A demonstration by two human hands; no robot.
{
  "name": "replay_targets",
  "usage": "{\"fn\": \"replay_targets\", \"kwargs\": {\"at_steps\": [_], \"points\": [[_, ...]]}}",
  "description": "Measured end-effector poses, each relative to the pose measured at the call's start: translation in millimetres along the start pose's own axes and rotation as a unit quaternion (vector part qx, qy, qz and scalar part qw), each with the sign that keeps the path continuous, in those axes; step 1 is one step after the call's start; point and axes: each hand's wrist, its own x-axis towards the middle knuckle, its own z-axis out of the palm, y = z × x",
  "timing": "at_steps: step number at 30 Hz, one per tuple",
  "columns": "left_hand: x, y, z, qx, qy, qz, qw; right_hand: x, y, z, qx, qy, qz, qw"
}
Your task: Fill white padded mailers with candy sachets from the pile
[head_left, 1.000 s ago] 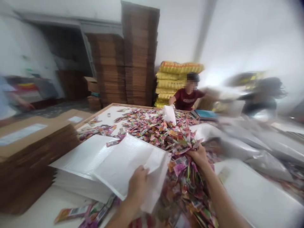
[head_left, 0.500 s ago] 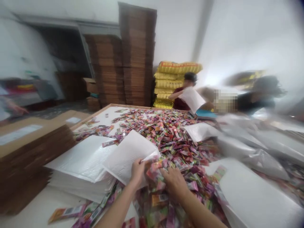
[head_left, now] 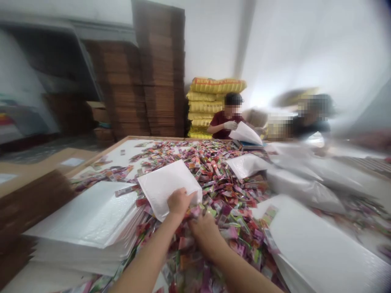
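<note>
Bubble mailer (head_left: pixel 169 183): white, slanted over the heaped sachets, near the middle of the table and just right of the mailer stack.
Left hand (head_left: pixel 179 201): our fingers grip this mailer near its lower right edge, thumb on top.
Right hand (head_left: pixel 207 232): down among the sachets, just beside the mailer's near corner; blur and packets hide the fingertips, so we cannot tell whether they are closed on anything.
Sachets (head_left: pixel 227 203): small printed packets in pink, purple, orange and green, heaped across the table (head_left: pixel 111 152).
Mailer stack (head_left: pixel 82 215): white bubble mailers lying flat at our left; one sachet rests on the far right edge.
Right side: we see another large white mailer (head_left: pixel 324 244) near us, with plump white bags (head_left: pixel 305 191) beyond.
Across the table: a person in maroon (head_left: pixel 216 122) holds a white sheet-like mailer (head_left: pixel 247 134).
Behind: yellow sacks (head_left: pixel 204 106) and tall piles of flattened cardboard (head_left: pixel 161 73).
</note>
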Motion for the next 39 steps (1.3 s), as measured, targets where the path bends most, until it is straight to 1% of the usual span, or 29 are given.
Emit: {"fn": "replay_targets", "kwargs": {"at_steps": [2, 4, 6, 8, 10, 13, 15, 16, 17, 18, 21, 22, 23, 25, 27, 28, 29, 31, 33, 36, 39], "points": [[8, 7, 2.4, 0.009, -0.018, 0.066, 0.998, 1, 0, 2, 0.014, -0.008, -0.023, 1.0], [8, 17, 8.3, 0.013, -0.06, 0.151, 0.987, 6, 6, 4, 0.046, -0.014, -0.039, 0.998], [0, 22, 13.4, 0.017, -0.104, 0.221, 0.97, 10, 17, 5, 0.083, -0.019, -0.016, 0.996], [-11, 14, 13.1, 0.029, -0.12, 0.253, 0.96, 10, 27, 4, 0.104, -0.025, 0.033, 0.994], [-21, -8, 6.2, 0.051, -0.097, 0.238, 0.965, 8, 34, 2, 0.104, -0.031, 0.079, 0.991], [-32, -48, -10.8, 0.093, -0.035, 0.162, 0.982, 9, 31, -2, 0.099, -0.046, 0.122, 0.986], [-39, -62, -19.5, 0.108, -0.011, 0.119, 0.987, 14, 25, -3, 0.103, -0.058, 0.131, 0.984], [-43, -62, -21.6, 0.109, -0.003, 0.105, 0.988, 18, 21, -2, 0.106, -0.061, 0.134, 0.983], [-48, -58, -21.8, 0.109, 0.003, 0.104, 0.989, 22, 18, -2, 0.11, -0.063, 0.136, 0.983], [-53, -51, -20.4, 0.105, 0.007, 0.117, 0.987, 26, 16, -1, 0.115, -0.066, 0.139, 0.981], [-68, -25, -11.0, 0.078, 0.021, 0.222, 0.972, 33, 18, 1, 0.128, -0.07, 0.161, 0.976], [-71, -20, -8.0, 0.065, 0.036, 0.246, 0.966, 33, 21, 1, 0.133, -0.07, 0.175, 0.973], [-73, -19, -5.6, 0.052, 0.059, 0.25, 0.965, 33, 24, 0, 0.141, -0.071, 0.2, 0.967], [-71, -25, -3.1, 0.026, 0.122, 0.206, 0.971, 31, 28, -3, 0.167, -0.065, 0.264, 0.948], [-62, -35, -2.0, -0.012, 0.184, 0.135, 0.973, 30, 29, -6, 0.203, -0.05, 0.324, 0.923], [-55, -39, -1.0, -0.042, 0.201, 0.097, 0.974, 30, 29, -6, 0.221, -0.041, 0.341, 0.913], [-49, -41, 0.7, -0.075, 0.206, 0.058, 0.974, 32, 28, -5, 0.235, -0.033, 0.349, 0.906], [-37, -41, 7.1, -0.131, 0.188, -0.004, 0.974, 36, 28, -1, 0.259, -0.031, 0.366, 0.893], [-32, -39, 15.8, -0.155, 0.157, -0.028, 0.975, 40, 32, 6, 0.278, -0.027, 0.383, 0.88], [-40, -37, 25.5, -0.113, 0.119, -0.004, 0.986, 43, 44, 15, 0.311, -0.004, 0.406, 0.859], [-54, -40, 23.2, -0.037, 0.107, 0.053, 0.992, 44, 50, 19, 0.311, 0.003, 0.423, 0.851]]}}
